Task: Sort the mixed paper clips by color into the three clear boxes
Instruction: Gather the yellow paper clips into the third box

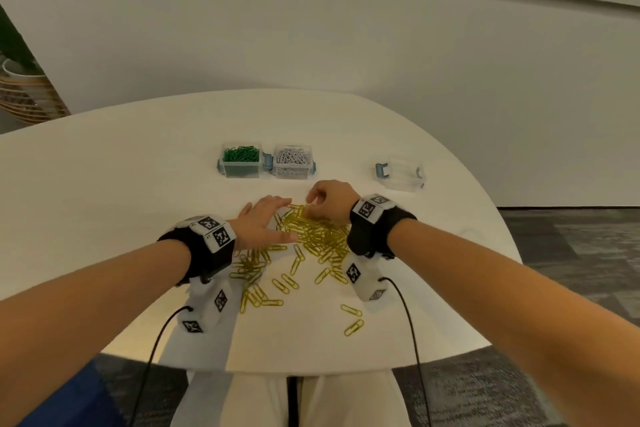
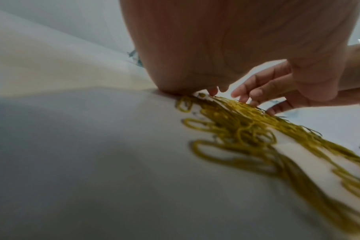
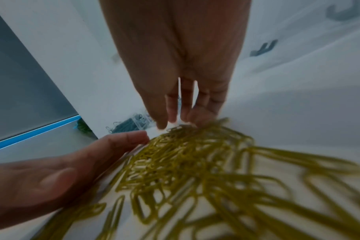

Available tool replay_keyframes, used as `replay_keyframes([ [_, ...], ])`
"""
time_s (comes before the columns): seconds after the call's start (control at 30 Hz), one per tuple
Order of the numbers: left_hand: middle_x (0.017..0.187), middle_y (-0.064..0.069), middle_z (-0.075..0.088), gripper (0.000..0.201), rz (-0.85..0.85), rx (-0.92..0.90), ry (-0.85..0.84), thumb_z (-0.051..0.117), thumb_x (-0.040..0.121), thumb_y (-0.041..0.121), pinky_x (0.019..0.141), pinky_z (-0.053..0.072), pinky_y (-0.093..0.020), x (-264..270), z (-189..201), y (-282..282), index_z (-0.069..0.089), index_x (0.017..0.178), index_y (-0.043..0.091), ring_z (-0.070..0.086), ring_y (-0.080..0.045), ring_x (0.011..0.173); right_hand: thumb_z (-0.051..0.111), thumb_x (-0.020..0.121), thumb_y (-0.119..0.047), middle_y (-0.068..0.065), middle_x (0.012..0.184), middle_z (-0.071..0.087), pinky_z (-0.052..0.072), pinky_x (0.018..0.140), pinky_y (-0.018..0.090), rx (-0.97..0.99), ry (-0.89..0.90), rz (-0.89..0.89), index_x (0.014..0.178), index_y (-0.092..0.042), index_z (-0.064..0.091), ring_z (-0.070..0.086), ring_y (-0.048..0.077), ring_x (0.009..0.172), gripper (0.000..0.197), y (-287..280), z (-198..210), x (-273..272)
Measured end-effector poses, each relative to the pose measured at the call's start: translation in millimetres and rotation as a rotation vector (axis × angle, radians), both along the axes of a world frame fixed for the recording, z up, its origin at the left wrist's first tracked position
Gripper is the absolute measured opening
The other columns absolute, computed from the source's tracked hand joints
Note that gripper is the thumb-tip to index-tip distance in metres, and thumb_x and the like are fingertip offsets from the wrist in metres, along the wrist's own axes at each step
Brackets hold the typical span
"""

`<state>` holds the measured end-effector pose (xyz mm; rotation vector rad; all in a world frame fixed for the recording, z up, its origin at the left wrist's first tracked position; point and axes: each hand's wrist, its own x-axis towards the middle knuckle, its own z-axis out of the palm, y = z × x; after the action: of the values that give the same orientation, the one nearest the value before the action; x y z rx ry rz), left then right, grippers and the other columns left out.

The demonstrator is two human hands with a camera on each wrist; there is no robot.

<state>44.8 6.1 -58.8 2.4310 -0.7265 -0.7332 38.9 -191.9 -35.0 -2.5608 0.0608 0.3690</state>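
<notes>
A pile of yellow paper clips (image 1: 313,237) lies on the white table (image 1: 104,184), with loose ones scattered toward me. My left hand (image 1: 268,220) lies flat with straight fingers against the pile's left edge (image 3: 82,162). My right hand (image 1: 325,201) hovers over the pile's far edge, its fingers bent down with the tips touching the clips (image 3: 175,123); the thumb stays apart from them (image 2: 273,110). Behind the pile stand three clear boxes: one with green clips (image 1: 240,161), one with white clips (image 1: 292,161), and an empty one (image 1: 401,173) off to the right.
The table's rounded front edge (image 1: 311,371) is near my lap, and cables hang from both wrist bands. A white wall rises behind the table. Grey carpet (image 1: 571,253) shows to the right, and a woven basket (image 1: 24,94) sits far left.
</notes>
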Motion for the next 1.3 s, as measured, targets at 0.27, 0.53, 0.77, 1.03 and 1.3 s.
replay_keyframes([
  [0.27, 0.144, 0.002, 0.038, 0.047, 0.184, -0.255, 0.084, 0.055, 0.093, 0.028, 0.11, 0.026, -0.032, 8.2, -8.2, 5.5, 0.041, 0.138, 0.027, 0.034, -0.016, 0.135, 0.066, 0.084, -0.017, 0.006, 0.082, 0.064, 0.055, 0.081, 0.034, -0.055, 0.281, 0.001, 0.091, -0.009, 0.065, 0.06, 0.02, 0.074, 0.011, -3.4, 15.5, 4.5],
  [0.53, 0.137, 0.002, 0.041, 0.044, 0.122, -0.199, -0.022, 0.062, 0.089, 0.022, 0.115, 0.02, -0.037, 10.9, -15.0, 5.0, 0.048, 0.131, 0.026, 0.035, -0.016, 0.131, 0.075, 0.078, -0.031, 0.006, 0.102, 0.069, 0.052, 0.08, 0.031, -0.294, 0.09, 0.131, 0.102, -0.007, 0.07, 0.063, 0.021, 0.095, 0.034, 17.0, 16.7, 12.8],
  [0.77, 0.142, 0.0, 0.038, 0.053, 0.11, -0.197, -0.018, 0.061, 0.089, 0.018, 0.117, 0.016, -0.042, 11.8, -12.0, 3.6, 0.041, 0.138, 0.022, 0.031, -0.018, 0.135, 0.067, 0.084, -0.025, 0.008, 0.087, 0.065, 0.049, 0.073, 0.03, -0.364, 0.159, 0.235, 0.089, -0.007, 0.066, 0.058, 0.02, 0.078, 0.019, 23.3, 20.2, 21.8],
  [1.03, 0.131, 0.008, 0.039, 0.038, 0.095, -0.254, -0.035, 0.059, 0.089, 0.013, 0.118, 0.012, -0.044, 14.3, -22.6, 6.9, 0.055, 0.121, 0.033, 0.032, -0.013, 0.132, 0.072, 0.08, -0.009, 0.006, 0.082, 0.069, 0.056, 0.076, 0.028, 0.22, -0.151, -0.031, 0.089, -0.006, 0.069, 0.063, 0.011, 0.068, 0.009, 7.5, 70.1, 70.0],
  [1.3, 0.142, 0.005, 0.043, 0.045, 0.18, -0.308, 0.116, 0.06, 0.089, 0.012, 0.104, 0.024, -0.026, 2.5, -0.4, 12.9, 0.049, 0.13, 0.027, 0.035, -0.014, 0.134, 0.066, 0.087, -0.017, 0.006, 0.095, 0.069, 0.058, 0.075, 0.031, 0.182, -0.069, -0.074, 0.104, -0.007, 0.066, 0.066, 0.021, 0.085, 0.019, 1.6, 56.5, 37.0],
])
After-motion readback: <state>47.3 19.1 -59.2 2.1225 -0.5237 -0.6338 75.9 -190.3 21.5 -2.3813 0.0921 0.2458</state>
